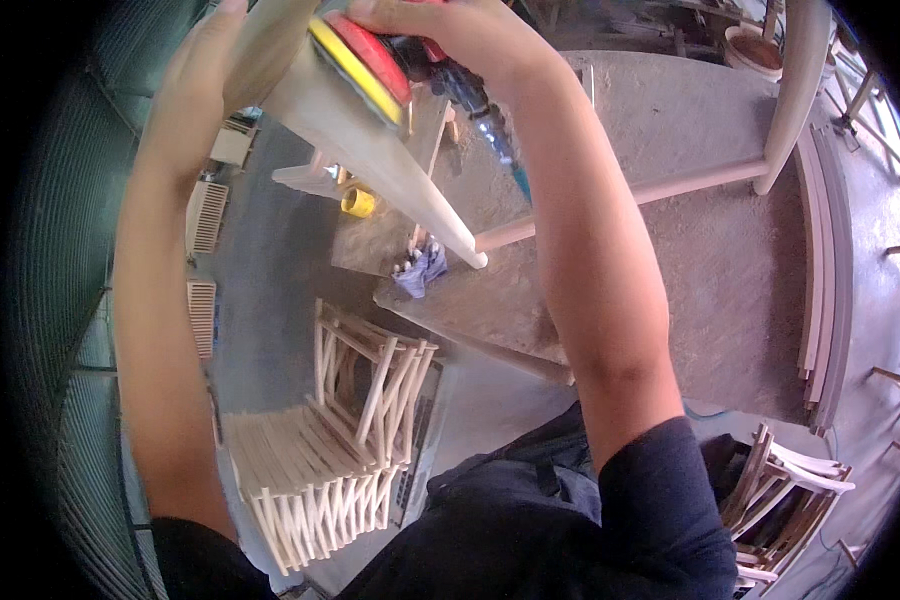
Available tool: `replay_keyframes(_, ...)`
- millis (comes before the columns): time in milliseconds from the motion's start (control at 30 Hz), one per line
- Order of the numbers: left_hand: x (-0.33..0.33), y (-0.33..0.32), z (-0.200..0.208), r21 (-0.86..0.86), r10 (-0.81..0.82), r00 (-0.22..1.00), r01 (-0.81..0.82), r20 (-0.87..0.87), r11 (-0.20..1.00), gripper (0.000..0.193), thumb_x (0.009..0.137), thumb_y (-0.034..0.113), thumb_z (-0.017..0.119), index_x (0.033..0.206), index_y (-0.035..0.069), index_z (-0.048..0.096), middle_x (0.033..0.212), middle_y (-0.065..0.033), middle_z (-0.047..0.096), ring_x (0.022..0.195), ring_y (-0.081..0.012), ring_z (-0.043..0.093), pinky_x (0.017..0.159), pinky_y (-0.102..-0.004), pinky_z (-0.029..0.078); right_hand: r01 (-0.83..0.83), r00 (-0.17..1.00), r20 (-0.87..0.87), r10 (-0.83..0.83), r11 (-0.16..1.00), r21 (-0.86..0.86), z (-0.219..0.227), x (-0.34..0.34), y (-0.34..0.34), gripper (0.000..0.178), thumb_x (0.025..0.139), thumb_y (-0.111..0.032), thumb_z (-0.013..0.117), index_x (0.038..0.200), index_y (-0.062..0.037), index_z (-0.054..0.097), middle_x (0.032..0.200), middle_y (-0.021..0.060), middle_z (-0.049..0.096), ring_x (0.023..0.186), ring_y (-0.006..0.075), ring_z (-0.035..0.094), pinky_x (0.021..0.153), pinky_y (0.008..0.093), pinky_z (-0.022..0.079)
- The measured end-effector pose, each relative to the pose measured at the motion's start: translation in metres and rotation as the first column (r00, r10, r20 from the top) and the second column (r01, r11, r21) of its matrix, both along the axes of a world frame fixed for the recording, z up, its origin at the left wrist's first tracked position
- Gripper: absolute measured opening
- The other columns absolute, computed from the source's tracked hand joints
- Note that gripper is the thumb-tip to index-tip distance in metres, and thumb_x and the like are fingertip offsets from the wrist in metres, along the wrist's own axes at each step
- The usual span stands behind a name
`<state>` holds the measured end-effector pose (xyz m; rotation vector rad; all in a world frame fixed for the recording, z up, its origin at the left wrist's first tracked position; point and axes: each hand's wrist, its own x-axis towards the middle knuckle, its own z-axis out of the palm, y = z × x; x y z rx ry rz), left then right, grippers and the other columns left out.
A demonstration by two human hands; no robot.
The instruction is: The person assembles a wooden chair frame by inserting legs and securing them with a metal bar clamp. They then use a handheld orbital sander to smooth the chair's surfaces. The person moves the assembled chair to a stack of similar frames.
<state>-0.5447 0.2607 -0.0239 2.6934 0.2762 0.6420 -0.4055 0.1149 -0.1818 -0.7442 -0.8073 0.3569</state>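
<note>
At the top of the head view, my right hand (460, 35) is closed on a power sander (372, 62) with a red body and a yellow-edged round pad. The pad lies against a broad pale wooden part of a chair-like frame (390, 165). This part tapers to a rounded end, where a crossbar (660, 187) joins it to another upright (798, 100) on the right. My left hand (202, 65) grips the frame's far left part; its fingertips are partly cut off by the picture's edge. A hose or cord runs from the sander behind my right forearm.
The frame rests on a dusty worktable (710, 290). A yellow cup (358, 202) and a bluish cloth (422, 270) lie near its left side. Stacked wooden frames (320, 440) stand below left, more frames (790, 500) at lower right. Long boards (820, 270) line the right edge; a bucket (753, 52) stands behind.
</note>
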Motion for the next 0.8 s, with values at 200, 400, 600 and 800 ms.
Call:
replay_keyframes(200, 0.008, 0.009, 0.003, 0.073, -0.022, 1.000, 0.021, 0.010, 0.997, 0.071, 0.102, 0.055, 0.048, 0.147, 0.000, 0.047, 0.146, -0.0160, 0.051, 0.137, -0.0234, 0.047, 0.113, -0.0342, 0.034, -0.012, 0.998, 0.058, 0.017, 0.996, -0.091, 0.005, 0.011, 0.004, 0.029, 0.090, -0.030, 0.077, 0.087, -0.0049, 0.062, 0.076, -0.0049, 0.054, 0.069, 0.0072, 0.050, 0.065, 0.0229, 0.042)
replay_keyframes(400, 0.017, 0.011, 0.005, -0.030, -0.010, 1.000, 0.010, -0.010, 1.000, 0.071, 0.102, 0.056, 0.046, 0.144, -0.001, 0.050, 0.140, -0.0155, 0.057, 0.129, -0.0227, 0.054, 0.110, -0.0338, 0.039, 0.639, 0.769, 0.068, -0.636, 0.768, -0.052, -0.003, -0.054, -0.010, 0.038, 0.088, -0.039, 0.077, 0.093, -0.0060, 0.058, 0.080, 0.0032, 0.060, 0.077, 0.0191, 0.061, 0.070, 0.0346, 0.050)
replay_keyframes(600, 0.030, -0.014, 0.001, -0.275, 0.062, 0.998, -0.062, -0.008, 0.959, 0.052, 0.106, 0.035, 0.046, 0.138, -0.004, 0.054, 0.131, -0.0133, 0.062, 0.124, -0.0189, 0.056, 0.107, -0.0329, 0.043, 0.962, 0.270, 0.197, -0.943, 0.273, -0.013, 0.000, -0.108, 0.004, 0.037, 0.068, -0.027, 0.082, 0.096, -0.0115, 0.063, 0.093, 0.0133, 0.060, 0.079, 0.0341, 0.065, 0.065, 0.0453, 0.055)
replay_keyframes(800, 0.033, 0.018, 0.009, -0.052, 0.008, 0.991, -0.015, -0.132, 0.999, 0.071, 0.099, 0.062, 0.046, 0.127, 0.000, 0.065, 0.121, -0.0143, 0.067, 0.113, -0.0247, 0.062, 0.099, -0.0357, 0.044, 0.983, 0.050, 0.416, -0.908, 0.118, 0.140, -0.003, -0.130, 0.033, 0.021, 0.068, -0.019, 0.071, 0.087, -0.0193, 0.062, 0.096, 0.0044, 0.060, 0.080, 0.0259, 0.062, 0.057, 0.0376, 0.049)
